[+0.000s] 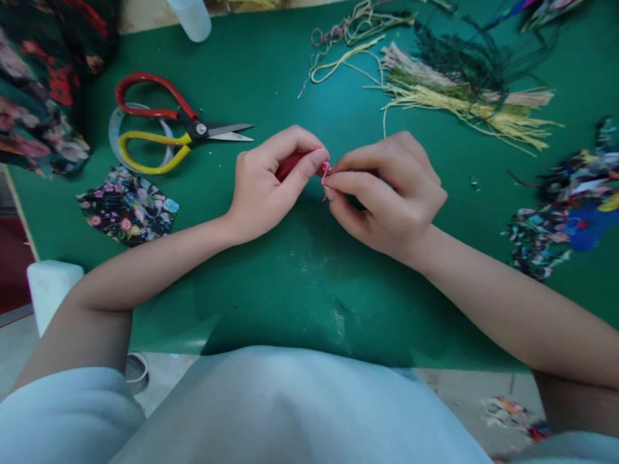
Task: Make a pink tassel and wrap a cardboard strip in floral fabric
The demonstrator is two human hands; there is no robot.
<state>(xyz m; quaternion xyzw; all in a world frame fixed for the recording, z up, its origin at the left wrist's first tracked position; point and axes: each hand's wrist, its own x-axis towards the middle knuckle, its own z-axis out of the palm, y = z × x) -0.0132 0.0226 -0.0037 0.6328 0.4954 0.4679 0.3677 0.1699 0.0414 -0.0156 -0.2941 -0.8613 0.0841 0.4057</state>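
My left hand (pixel 275 180) is closed round a dark red bundle (pixel 291 165), whose end lies between thumb and forefinger. From that end sticks out a thin pink cord (pixel 325 170) with a small looped knot. My right hand (pixel 387 193) pinches the pink cord between its fingertips, close against the left thumb. Both hands are over the green table mat (pixel 290 283). Left of them lie open-bladed scissors (pixel 200 129) with one red and one yellow handle, on top of a pale tape ring (pixel 114 132).
Floral fabric (pixel 43 84) covers the upper left, with a smaller floral piece (pixel 130 206) below. A white bottle (pixel 192 18) stands at the back. Yellow and green cords (pixel 464 103) lie upper right, fabric scraps (pixel 541 232) at the right.
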